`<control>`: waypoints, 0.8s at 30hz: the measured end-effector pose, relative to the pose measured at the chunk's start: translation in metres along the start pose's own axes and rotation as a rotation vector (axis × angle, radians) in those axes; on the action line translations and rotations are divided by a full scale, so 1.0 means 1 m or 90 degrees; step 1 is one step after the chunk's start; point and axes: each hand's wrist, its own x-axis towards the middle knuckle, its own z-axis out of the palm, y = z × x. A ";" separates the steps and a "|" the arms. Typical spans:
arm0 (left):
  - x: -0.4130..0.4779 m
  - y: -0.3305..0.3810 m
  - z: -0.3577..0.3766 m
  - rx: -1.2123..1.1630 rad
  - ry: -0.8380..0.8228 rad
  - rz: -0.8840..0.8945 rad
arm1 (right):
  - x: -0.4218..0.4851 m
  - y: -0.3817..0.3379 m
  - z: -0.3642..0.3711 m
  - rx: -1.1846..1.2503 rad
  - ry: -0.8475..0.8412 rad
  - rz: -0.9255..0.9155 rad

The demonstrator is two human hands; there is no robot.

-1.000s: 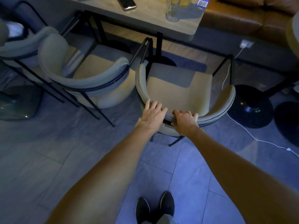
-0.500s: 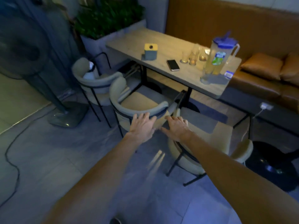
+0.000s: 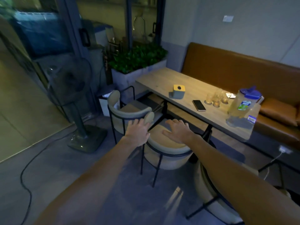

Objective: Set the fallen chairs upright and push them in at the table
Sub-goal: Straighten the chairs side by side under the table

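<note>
Over the middle chair (image 3: 165, 161), at the near long edge of the table (image 3: 162, 80): left hand (image 3: 138, 132) and right hand (image 3: 177, 130) both out flat, palms down, fingers spread and relaxed, gripping nothing. Left hand right at the chair's rounded left arm tip, overlapping it in view; touching or just above, cannot tell. Right hand above the tan seat, on the table side. Middle chair upright on its black legs, close to the table edge. Beyond it, the far chair (image 3: 129, 113), upright too, just beside the middle one, facing the table. Down at the lower right, the near chair (image 3: 203, 184), largely hidden behind the right forearm, black legs on the floor. Now the containers: on the table a blue-lidded pitcher (image 3: 241, 103), contents unreadable in this dim light; a cluster of glasses (image 3: 215, 98), fill unclear as well; near them a phone (image 3: 199, 105) lying flat and a yellow-topped box (image 3: 179, 91). At the table's far end, a planter (image 3: 126, 77) packed with green leaves. Arms bare, stretched forward from the bottom corners, converging over the middle chair.
</note>
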 end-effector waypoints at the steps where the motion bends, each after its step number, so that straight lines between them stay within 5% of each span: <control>1: 0.008 -0.011 -0.003 -0.003 0.005 0.000 | 0.010 -0.005 -0.004 0.005 0.000 0.003; 14: 0.174 -0.145 0.032 0.010 -0.043 0.005 | 0.238 -0.036 0.014 0.056 -0.013 -0.025; 24: 0.279 -0.261 0.101 0.016 -0.172 0.020 | 0.399 -0.071 0.058 0.053 -0.146 -0.011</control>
